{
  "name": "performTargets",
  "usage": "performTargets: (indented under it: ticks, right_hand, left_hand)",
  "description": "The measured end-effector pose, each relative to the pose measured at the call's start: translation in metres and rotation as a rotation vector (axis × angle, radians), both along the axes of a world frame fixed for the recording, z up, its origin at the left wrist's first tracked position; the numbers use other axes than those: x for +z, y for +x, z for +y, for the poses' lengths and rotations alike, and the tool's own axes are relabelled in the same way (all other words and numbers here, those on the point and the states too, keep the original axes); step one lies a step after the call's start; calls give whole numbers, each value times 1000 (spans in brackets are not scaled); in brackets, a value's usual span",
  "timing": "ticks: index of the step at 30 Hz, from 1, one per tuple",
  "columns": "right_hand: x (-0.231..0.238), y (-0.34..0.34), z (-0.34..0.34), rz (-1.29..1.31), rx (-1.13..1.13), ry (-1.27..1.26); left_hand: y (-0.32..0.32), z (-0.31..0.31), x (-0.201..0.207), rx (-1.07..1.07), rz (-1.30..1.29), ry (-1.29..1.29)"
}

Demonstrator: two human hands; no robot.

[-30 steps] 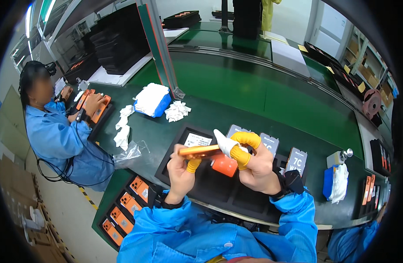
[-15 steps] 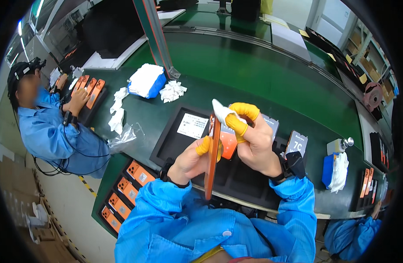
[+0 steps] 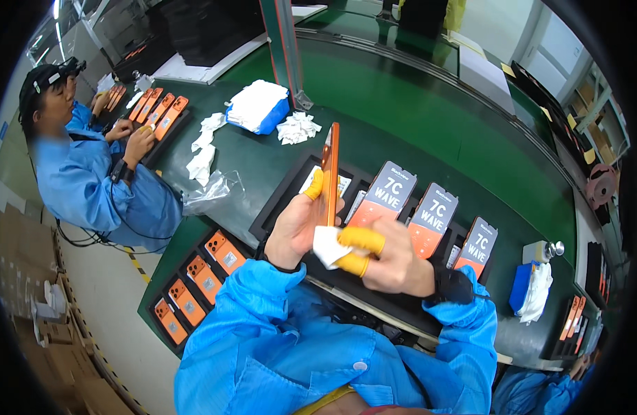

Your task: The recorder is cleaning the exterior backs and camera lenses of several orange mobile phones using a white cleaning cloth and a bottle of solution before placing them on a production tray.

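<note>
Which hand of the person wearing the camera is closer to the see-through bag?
Left. The left hand, holding an orange phone, is to the right of the clear bag. The right hand, pinching a white cloth, is farther right.

Over the near edge of the desk (image 3: 256,176), the left hand (image 3: 297,227) holds an orange phone (image 3: 333,176) edge-on; the right hand (image 3: 399,260) holds a white cloth (image 3: 325,249) at its lower end. Three grey-and-orange phones (image 3: 434,218) line a black tray's (image 3: 280,200) far edge.
</note>
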State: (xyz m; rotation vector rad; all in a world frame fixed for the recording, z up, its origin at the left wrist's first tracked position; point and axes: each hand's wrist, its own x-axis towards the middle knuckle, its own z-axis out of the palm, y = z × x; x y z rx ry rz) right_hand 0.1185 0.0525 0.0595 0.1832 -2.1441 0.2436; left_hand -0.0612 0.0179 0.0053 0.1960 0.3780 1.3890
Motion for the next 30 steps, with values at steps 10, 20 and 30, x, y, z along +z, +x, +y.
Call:
performTargets:
  ticks: [10,20,30]
  right_hand:
    - [7,1,41,197,-276,-306]
    - [-4,-3,27,220,-373,24]
    - [-5,0,28,165,-301,166]
  left_hand:
    - [26,-8,9,-114,-82,97]
    - [37,-1,30,17,-96,15]
    - [30,4,25,-39,-184,88]
